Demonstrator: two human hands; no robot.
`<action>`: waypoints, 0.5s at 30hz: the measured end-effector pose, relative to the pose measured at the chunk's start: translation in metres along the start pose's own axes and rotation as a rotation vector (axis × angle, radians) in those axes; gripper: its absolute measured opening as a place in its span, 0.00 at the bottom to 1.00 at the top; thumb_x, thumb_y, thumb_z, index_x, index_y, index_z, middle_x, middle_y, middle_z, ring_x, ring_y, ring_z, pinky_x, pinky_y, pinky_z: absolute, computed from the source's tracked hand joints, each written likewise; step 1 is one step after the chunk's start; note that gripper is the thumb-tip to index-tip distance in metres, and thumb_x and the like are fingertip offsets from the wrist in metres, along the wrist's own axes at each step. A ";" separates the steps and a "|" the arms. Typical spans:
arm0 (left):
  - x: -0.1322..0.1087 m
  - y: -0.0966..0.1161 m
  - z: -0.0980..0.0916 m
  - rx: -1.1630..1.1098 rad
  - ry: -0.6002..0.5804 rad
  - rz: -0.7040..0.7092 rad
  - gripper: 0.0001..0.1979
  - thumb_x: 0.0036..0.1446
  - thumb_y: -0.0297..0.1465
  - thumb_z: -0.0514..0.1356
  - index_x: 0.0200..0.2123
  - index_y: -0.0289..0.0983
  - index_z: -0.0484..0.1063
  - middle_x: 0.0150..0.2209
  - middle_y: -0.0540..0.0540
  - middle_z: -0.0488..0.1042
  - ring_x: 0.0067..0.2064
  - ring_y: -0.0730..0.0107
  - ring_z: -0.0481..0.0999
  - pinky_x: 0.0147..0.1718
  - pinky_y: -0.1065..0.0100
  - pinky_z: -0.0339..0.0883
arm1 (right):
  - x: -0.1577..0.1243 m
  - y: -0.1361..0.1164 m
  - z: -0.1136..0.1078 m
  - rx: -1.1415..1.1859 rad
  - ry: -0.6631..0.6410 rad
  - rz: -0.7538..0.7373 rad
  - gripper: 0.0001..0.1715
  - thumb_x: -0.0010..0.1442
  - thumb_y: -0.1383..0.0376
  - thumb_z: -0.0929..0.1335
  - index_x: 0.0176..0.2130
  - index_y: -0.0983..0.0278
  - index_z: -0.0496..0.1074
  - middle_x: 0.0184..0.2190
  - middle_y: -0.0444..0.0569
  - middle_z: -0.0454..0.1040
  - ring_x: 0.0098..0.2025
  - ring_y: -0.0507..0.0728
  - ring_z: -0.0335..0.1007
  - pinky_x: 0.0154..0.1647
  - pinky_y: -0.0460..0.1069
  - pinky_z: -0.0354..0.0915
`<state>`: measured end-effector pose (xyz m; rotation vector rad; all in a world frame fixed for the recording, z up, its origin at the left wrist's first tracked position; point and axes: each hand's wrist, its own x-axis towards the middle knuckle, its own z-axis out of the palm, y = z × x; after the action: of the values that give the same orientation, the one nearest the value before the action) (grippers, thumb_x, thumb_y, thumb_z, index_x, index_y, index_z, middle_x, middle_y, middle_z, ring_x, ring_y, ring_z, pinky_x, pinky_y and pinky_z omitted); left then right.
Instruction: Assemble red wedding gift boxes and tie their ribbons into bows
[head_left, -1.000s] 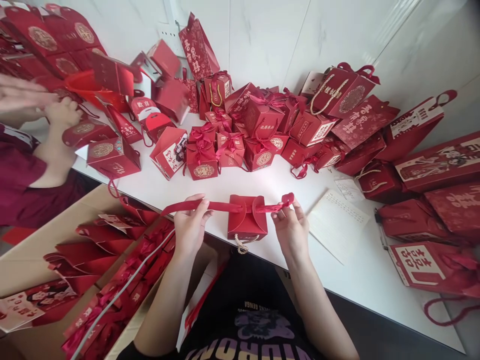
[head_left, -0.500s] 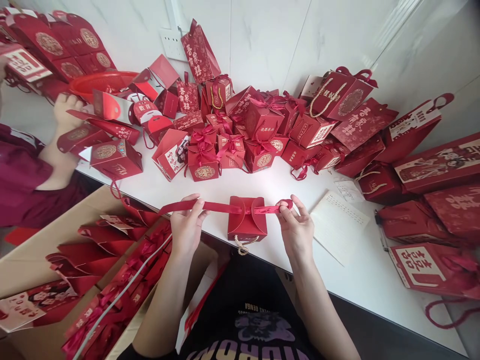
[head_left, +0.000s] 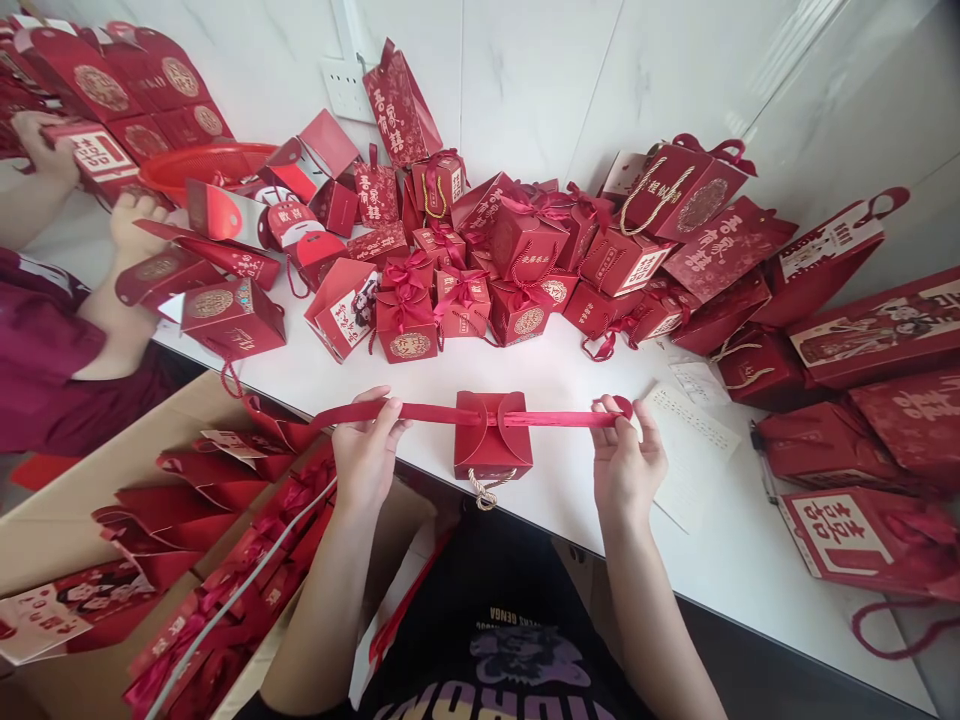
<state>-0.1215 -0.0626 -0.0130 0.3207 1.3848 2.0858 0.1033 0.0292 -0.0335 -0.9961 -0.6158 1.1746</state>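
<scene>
A small red gift box [head_left: 491,450] stands upright near the table's front edge, its curved top flaps folded together. A red ribbon [head_left: 559,419] runs through the flaps and stretches out level on both sides. On the left, my left hand [head_left: 365,450] pinches the ribbon between thumb and fingers, and its tail trails further left. My right hand [head_left: 628,455] is closed on the ribbon's other end, well to the right of the box. A twisted gold cord [head_left: 484,490] hangs at the front of the box. Neither hand touches the box itself.
Many red gift boxes [head_left: 409,325] crowd the back of the white table [head_left: 555,370]. Written paper sheets [head_left: 686,450] lie right, before larger red boxes [head_left: 840,535]. A cardboard carton [head_left: 45,510] of red boxes stands lower left. Another person's hand [head_left: 139,225] is far left.
My right hand has moved right, drawing out more ribbon from the box. My left hand has shifted slightly left. At far left, the other person's second hand has come into view on a box.
</scene>
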 end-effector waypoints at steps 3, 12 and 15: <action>0.002 -0.001 -0.002 -0.012 0.014 -0.001 0.18 0.33 0.33 0.74 0.31 0.36 0.76 0.24 0.53 0.71 0.28 0.78 0.73 0.29 0.74 0.71 | 0.008 -0.004 -0.006 0.002 0.056 -0.022 0.23 0.49 0.65 0.72 0.44 0.64 0.63 0.36 0.48 0.77 0.38 0.54 0.76 0.50 0.57 0.70; 0.005 0.000 -0.006 -0.063 0.033 -0.011 0.18 0.33 0.33 0.74 0.31 0.36 0.76 0.23 0.53 0.71 0.26 0.79 0.72 0.30 0.74 0.71 | 0.024 -0.014 -0.024 0.028 0.117 -0.099 0.19 0.50 0.62 0.73 0.40 0.64 0.65 0.36 0.48 0.77 0.39 0.54 0.76 0.46 0.54 0.71; 0.007 0.000 -0.007 -0.091 0.069 -0.006 0.18 0.34 0.35 0.74 0.29 0.34 0.76 0.23 0.53 0.71 0.25 0.80 0.71 0.30 0.74 0.71 | 0.025 -0.017 -0.025 0.026 0.113 -0.115 0.16 0.50 0.61 0.73 0.35 0.65 0.67 0.35 0.49 0.76 0.38 0.54 0.75 0.46 0.53 0.71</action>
<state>-0.1305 -0.0639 -0.0165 0.2087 1.3237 2.1654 0.1396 0.0438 -0.0327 -0.9847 -0.5592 1.0160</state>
